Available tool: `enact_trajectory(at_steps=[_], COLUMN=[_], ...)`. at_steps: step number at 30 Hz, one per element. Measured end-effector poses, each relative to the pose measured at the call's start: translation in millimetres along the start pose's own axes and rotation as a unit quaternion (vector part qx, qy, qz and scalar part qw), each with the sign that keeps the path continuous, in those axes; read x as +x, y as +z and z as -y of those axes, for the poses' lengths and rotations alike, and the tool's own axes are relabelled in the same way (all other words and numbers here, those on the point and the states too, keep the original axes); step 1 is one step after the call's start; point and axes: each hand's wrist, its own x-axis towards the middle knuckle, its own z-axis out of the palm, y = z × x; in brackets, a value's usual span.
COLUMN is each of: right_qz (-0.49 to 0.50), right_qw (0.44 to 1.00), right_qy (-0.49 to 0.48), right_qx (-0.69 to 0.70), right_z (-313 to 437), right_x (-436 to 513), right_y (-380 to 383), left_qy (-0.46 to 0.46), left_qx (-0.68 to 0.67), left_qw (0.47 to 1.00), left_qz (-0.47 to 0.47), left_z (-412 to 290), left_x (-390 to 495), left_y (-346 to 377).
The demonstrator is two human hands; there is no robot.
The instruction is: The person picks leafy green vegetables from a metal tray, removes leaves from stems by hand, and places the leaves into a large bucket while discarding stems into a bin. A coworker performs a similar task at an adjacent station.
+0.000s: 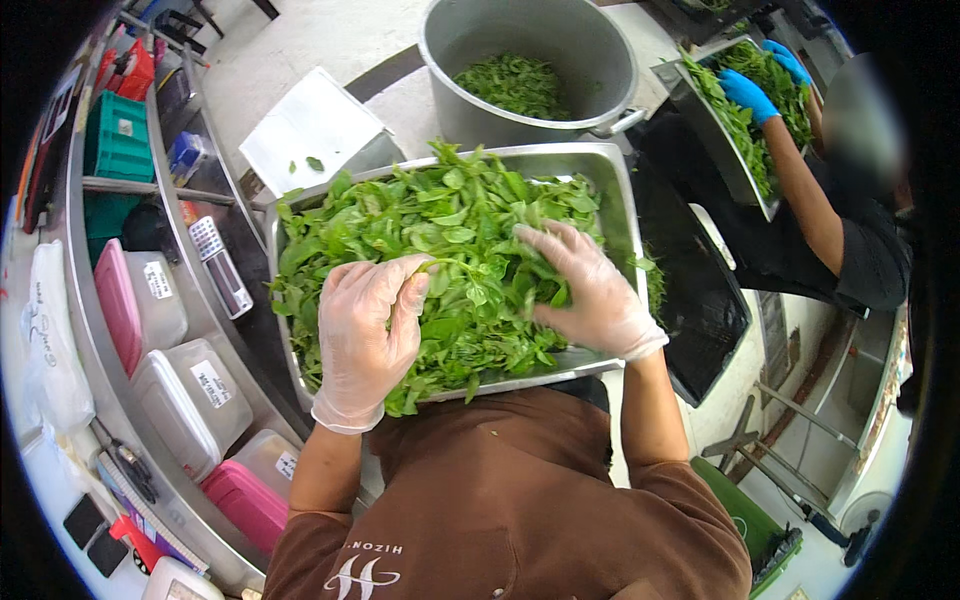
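Note:
A rectangular stainless steel tray (628,202) heaped with green leafy sprigs (435,217) lies before me. My left hand (371,330), in a clear plastic glove, pinches the stem of a leafy sprig (474,279) between thumb and fingers above the heap. My right hand (589,289), gloved the same way and slightly blurred, hovers over the leaves at the tray's right side with its fingers apart. Whether it touches any leaves cannot be told. Beyond the tray stands a large aluminium pot (442,90) with cut greens (517,84) inside.
At right a co-worker in blue gloves (750,96) handles greens in another metal tray (720,131). A black tray (697,330) lies right of mine. Left are shelves with lidded plastic containers (217,382), a teal crate (124,135) and a remote-like device (220,266). A white board (311,127) lies beyond.

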Motion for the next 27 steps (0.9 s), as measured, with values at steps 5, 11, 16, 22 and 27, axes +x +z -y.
enact_trajectory(at_steps=[5,11,16,22,27], right_qz=[-0.033,-0.066,-0.069,-0.114,-0.065], right_qw=[0.997,0.953,0.947,0.844,0.965], right_qy=[-0.059,-0.118,-0.06,0.05,-0.049], right_qx=[-0.045,0.27,0.308,0.521,0.248], right_z=[27.5,33.8,22.9,17.4,19.2], right_x=[-4.3,9.2,10.8,8.9,1.9], right_y=[-8.5,8.2,16.4,-14.6,6.9], left_qy=[-0.074,-0.017,-0.046,-0.193,-0.136], left_qx=[-0.015,-0.008,-0.004,-0.125,-0.087], left_qw=[0.997,1.0,0.999,0.969,0.985], left_qz=[-0.012,-0.018,-0.015,-0.087,-0.06], left_z=[2.4,-2.3,7.2,28.2,11.0], left_x=[-11.1,-13.8,-24.5,-9.5,-22.5], left_y=[-9.2,-0.6,12.6,4.7,18.7])
